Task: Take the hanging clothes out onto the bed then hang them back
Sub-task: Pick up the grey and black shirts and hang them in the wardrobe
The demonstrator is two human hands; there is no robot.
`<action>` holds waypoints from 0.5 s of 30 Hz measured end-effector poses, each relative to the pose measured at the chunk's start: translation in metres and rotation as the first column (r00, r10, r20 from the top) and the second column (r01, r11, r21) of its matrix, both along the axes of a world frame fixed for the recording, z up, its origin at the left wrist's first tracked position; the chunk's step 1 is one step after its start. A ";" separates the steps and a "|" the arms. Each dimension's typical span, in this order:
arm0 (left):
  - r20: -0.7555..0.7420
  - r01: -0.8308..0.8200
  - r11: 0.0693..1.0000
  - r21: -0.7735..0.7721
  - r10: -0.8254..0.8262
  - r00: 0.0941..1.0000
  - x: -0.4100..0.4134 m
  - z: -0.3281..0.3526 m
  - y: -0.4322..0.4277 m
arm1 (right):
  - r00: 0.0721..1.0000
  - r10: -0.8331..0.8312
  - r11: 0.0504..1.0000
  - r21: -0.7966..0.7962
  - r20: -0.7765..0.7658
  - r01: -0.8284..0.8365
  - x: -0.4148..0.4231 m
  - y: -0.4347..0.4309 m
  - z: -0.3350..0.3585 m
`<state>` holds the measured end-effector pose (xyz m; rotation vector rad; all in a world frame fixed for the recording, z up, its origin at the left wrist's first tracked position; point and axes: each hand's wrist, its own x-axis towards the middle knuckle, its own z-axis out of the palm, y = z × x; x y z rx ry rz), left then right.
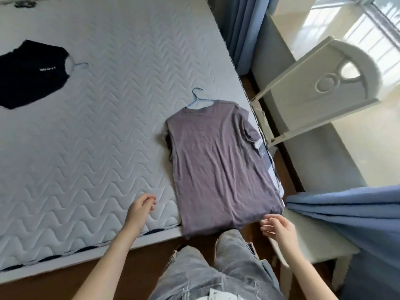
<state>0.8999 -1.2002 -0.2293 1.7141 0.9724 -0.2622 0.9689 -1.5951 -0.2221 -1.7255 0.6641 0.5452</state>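
A grey-purple T-shirt lies flat on the bed near its right corner, still on a blue wire hanger whose hook sticks out at the collar. Other garments peek out under its edges. A black T-shirt on another blue hanger lies at the far left. My left hand hovers over the mattress just left of the grey shirt's hem, fingers loosely curled, holding nothing. My right hand is at the hem's right corner, fingers apart, empty.
A white chair stands right of the bed by the window. Blue curtains hang behind the bed corner, and blue cloth drapes over a white surface at my right. My legs in grey jeans stand on dark wood floor.
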 end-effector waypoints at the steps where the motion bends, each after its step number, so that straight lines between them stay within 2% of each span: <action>1: -0.014 -0.006 1.000 0.025 0.006 1.000 0.016 -0.003 -0.005 | 0.999 0.034 0.999 0.005 0.010 -0.034 0.030 0.002 -0.001; 5: -0.066 0.037 0.986 0.160 -0.027 0.997 0.090 -0.023 -0.019 | 0.985 0.155 0.988 0.010 0.073 -0.156 0.156 0.026 -0.022; 10: -0.074 0.077 0.954 0.290 -0.057 0.996 0.196 -0.086 0.002 | 0.917 0.354 0.935 -0.056 0.181 -0.350 0.297 0.093 -0.091; 13: -0.036 0.119 0.921 0.370 -0.114 0.993 0.268 -0.142 0.026 | 0.814 0.504 0.861 -0.246 0.289 -0.445 0.364 0.141 -0.152; 15: 0.009 0.158 0.882 0.444 -0.181 0.984 0.320 -0.184 0.043 | 0.706 0.628 0.765 -0.425 0.327 -0.484 0.397 0.164 -0.201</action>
